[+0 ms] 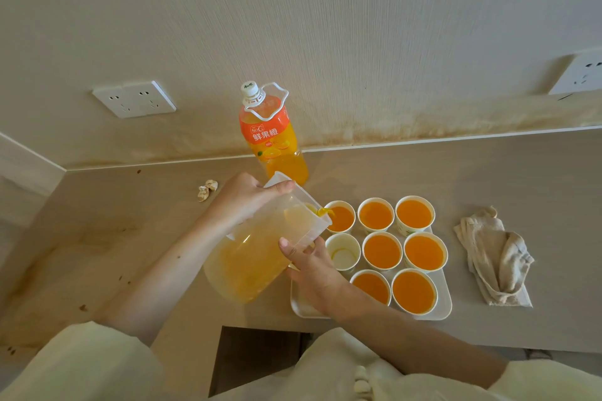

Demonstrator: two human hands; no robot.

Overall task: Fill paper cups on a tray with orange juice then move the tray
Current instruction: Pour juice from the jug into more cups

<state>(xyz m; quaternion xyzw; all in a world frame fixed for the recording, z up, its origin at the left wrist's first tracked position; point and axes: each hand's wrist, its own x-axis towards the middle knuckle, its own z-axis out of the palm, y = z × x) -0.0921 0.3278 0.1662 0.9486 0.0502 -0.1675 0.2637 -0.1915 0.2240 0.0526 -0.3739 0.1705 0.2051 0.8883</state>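
A clear plastic pitcher (257, 257) of orange juice is tilted to the right over a white tray (444, 298). My left hand (247, 197) grips its handle side near the top. My right hand (312, 265) supports the pitcher from below near its rim, thumb against the wall. Juice streams from the spout into the back-left paper cup (340, 216). Several other cups on the tray hold orange juice. The middle-left cup (342, 252) is nearly empty, with only a trace at its bottom. My right wrist hides part of the tray's front left.
An orange juice bottle (272, 137) with a white cap and carry handle stands against the wall behind the pitcher. A crumpled beige cloth (495, 257) lies right of the tray. Small crumpled scraps (207, 189) lie at the left. Wall sockets (135, 99) sit above the counter.
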